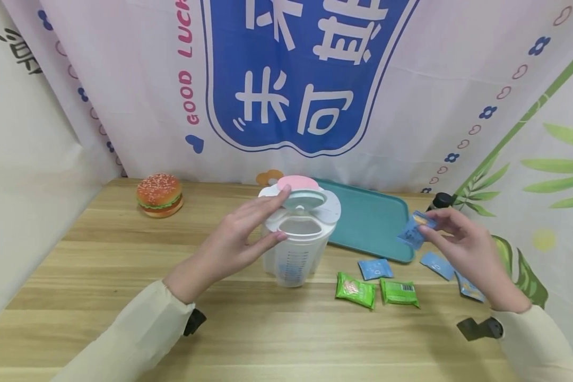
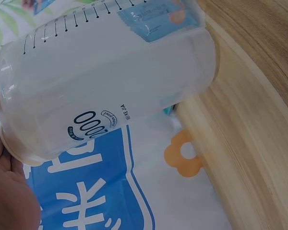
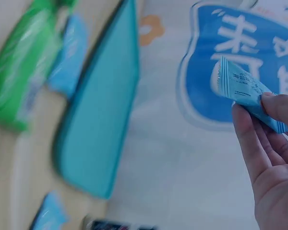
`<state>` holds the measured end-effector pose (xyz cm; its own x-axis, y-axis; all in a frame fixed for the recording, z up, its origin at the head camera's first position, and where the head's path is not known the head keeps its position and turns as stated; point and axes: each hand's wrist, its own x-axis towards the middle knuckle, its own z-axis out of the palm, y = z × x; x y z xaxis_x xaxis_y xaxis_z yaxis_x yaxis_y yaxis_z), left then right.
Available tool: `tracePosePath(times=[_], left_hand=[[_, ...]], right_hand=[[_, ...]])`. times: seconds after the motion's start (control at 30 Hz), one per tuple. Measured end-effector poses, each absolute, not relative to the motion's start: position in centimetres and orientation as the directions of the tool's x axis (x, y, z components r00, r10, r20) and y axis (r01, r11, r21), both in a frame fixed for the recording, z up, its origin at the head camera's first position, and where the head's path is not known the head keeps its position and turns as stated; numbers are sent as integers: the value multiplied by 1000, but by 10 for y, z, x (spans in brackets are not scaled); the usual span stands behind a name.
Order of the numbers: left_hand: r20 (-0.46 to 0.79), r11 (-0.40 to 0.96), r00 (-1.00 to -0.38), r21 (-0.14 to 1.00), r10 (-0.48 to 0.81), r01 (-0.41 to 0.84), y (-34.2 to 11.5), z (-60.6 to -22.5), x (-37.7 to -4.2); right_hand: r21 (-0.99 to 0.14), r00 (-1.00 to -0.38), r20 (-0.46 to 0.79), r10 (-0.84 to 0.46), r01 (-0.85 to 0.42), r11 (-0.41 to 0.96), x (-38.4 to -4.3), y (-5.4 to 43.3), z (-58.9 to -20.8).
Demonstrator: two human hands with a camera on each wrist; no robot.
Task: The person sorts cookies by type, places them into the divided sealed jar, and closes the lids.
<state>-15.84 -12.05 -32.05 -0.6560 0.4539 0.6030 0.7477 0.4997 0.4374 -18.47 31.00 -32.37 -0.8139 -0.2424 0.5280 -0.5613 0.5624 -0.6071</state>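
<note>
tabletop (image 1: 67, 302), right grip (image 1: 470, 249) narrow on blue packet (image 1: 412, 233), left grip (image 1: 236, 233) wide against container (image 1: 297, 260)

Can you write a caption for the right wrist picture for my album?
Right hand pinching a blue packet, with a teal tray and a green packet in view.

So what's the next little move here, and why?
Probably bring the pinched blue packet from the right hand to the container: its lid flap is raised beside the left hand, exposing an opening, and another packet already lies inside.
</note>
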Motion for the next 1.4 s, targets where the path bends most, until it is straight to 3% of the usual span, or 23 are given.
tracePosePath(times=[0.47, 0.8, 1.4], left_hand=[[620, 492, -647, 435, 444, 754, -121, -321, -157], [610, 483, -647, 440, 457, 757, -119, -319, -159], [582, 497, -679, 469, 449, 730, -121, -318, -157]], right_hand=[[-670, -687, 641, -343, -719, 186, -179, 234, -284], [-593, -545, 756, -362, -804, -28, -179, 188, -269], [-545, -549, 695, -465, -824, 157, -180, 143, -282]])
